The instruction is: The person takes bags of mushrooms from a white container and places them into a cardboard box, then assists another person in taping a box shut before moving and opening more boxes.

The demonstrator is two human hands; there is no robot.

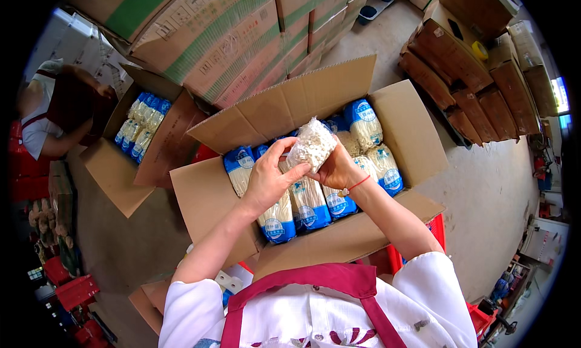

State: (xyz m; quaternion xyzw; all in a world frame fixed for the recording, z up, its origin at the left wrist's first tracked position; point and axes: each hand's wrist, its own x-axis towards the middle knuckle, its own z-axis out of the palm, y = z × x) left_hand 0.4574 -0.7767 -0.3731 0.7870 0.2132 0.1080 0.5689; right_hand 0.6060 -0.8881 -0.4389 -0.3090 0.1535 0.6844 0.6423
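Observation:
Between my two hands is a clear plastic pack of enoki mushrooms (313, 147), its cluster of small pale caps turned up toward me. My left hand (273, 174) grips its left side, thumb lying along the near edge. Around the right side curl the fingers of my right hand (338, 166), with a red string bracelet at the wrist. Below both hands stands an open cardboard carton (281, 123) with its flaps spread. Inside it lie several blue-and-clear enoki packs (308, 207), bearing printed writing; my hands and the held pack hide some of them.
At the left, another open carton (165, 143) holds similar packs, and a person in a dark apron (75, 98) stands beside it. Stacked green-striped cartons (227, 44) rise beyond mine. Brown cartons (454, 53) are piled at right, with a yellow tape roll (480, 50) on them.

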